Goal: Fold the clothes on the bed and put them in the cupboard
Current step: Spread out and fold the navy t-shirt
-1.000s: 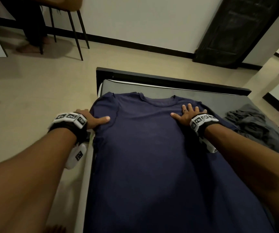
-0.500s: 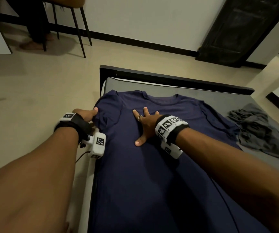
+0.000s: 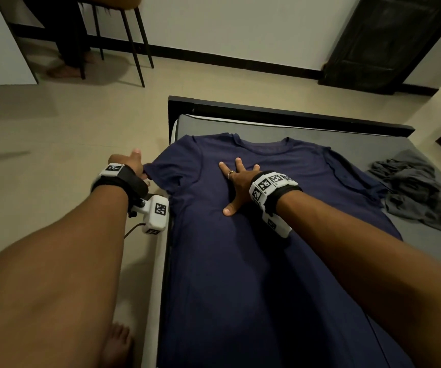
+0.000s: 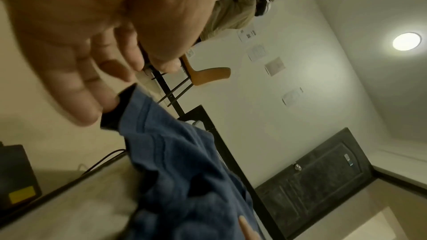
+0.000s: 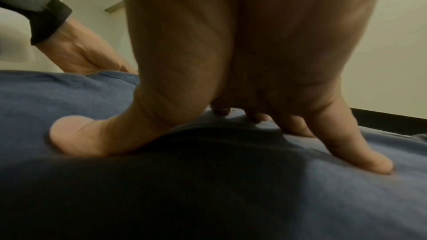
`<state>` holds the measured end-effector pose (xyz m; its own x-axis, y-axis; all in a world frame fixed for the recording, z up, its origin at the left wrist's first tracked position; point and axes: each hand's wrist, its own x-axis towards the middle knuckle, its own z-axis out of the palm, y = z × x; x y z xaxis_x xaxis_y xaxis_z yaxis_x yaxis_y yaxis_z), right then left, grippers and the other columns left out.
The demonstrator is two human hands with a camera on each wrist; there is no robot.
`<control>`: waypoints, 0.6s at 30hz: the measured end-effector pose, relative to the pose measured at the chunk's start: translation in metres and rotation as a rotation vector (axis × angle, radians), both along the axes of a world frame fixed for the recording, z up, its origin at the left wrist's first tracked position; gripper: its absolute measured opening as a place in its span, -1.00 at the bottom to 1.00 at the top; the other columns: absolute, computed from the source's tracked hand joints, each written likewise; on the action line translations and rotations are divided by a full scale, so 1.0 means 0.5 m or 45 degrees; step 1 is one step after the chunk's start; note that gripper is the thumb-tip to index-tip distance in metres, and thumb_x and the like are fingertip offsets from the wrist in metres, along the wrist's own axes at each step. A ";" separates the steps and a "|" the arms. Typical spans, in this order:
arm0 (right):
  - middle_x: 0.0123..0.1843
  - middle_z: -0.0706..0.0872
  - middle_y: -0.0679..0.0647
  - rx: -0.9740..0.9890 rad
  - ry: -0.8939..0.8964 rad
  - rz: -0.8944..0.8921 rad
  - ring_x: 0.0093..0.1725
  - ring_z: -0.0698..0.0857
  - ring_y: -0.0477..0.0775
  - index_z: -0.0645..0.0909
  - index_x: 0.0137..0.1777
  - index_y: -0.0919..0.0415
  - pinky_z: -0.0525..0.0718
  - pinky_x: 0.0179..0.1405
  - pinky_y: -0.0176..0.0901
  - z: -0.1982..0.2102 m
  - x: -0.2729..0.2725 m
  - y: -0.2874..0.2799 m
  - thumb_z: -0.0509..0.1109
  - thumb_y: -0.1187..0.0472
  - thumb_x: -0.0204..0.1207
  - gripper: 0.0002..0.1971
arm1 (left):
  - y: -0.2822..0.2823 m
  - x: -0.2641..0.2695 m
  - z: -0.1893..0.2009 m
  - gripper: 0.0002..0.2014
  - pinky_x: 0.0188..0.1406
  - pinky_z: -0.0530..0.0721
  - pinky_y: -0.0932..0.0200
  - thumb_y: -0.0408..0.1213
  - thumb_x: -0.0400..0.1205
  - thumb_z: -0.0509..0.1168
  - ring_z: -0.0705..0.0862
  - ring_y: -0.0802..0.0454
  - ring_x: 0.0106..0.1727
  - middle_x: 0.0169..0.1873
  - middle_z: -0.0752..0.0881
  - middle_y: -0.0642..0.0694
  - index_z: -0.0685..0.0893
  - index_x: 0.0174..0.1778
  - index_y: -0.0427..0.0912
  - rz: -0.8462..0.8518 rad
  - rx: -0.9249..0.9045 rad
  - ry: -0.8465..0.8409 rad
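The navy T-shirt (image 3: 253, 235) lay spread flat on the bed (image 3: 360, 144). The right hand (image 3: 238, 185) pressed down on its chest with fingers splayed and straight, while the left hand (image 3: 131, 166), at the bed's left edge, pinched the sleeve hem between its fingers. A crumpled grey garment (image 3: 415, 187) lay near the shirt's far sleeve.

One navy T-shirt (image 3: 253, 235), one crumpled grey garment (image 3: 421, 192) at three o'clock, one bed (image 3: 280, 112), one chair (image 3: 123, 27), two hands.

Right hand (image 3: 236, 185) has slid from the T-shirt's (image 3: 240, 261) right shoulder to its chest; left hand (image 3: 130, 166) now apparently pinches the left sleeve hem.
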<state>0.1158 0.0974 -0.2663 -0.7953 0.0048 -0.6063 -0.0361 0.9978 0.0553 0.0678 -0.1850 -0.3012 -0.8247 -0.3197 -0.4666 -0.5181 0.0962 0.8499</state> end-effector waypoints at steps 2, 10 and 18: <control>0.76 -0.47 0.06 -0.004 -0.001 -0.006 0.65 -0.31 0.69 -0.49 0.65 -0.36 0.01 0.49 0.82 0.000 0.001 -0.001 0.68 -0.46 -0.03 0.54 | 0.020 0.032 0.006 -0.35 -0.11 0.81 -0.05 0.36 0.63 0.13 0.76 -0.16 -0.11 -0.04 0.70 -0.19 0.59 0.08 -0.27 -0.230 -0.035 -0.192; 0.77 -0.44 0.05 0.006 0.009 0.001 0.65 -0.29 0.69 -0.47 0.67 -0.35 -0.01 0.49 0.81 0.000 0.003 0.000 0.67 -0.46 0.00 0.52 | 0.048 0.100 0.031 -0.61 -0.32 0.71 0.09 0.07 0.54 0.47 0.62 0.02 -0.28 -0.19 0.66 -0.11 0.61 0.00 -0.19 -0.631 0.176 -0.312; 0.77 -0.43 0.08 0.033 0.014 0.009 0.66 -0.26 0.70 -0.47 0.68 -0.32 0.01 0.52 0.77 0.006 0.005 -0.002 0.66 -0.45 0.05 0.49 | 0.031 0.097 0.042 -0.92 -0.65 0.71 0.19 -0.34 0.76 0.24 0.77 -0.06 -0.51 -0.30 0.77 -0.18 0.59 0.01 -0.27 -0.446 0.192 -0.267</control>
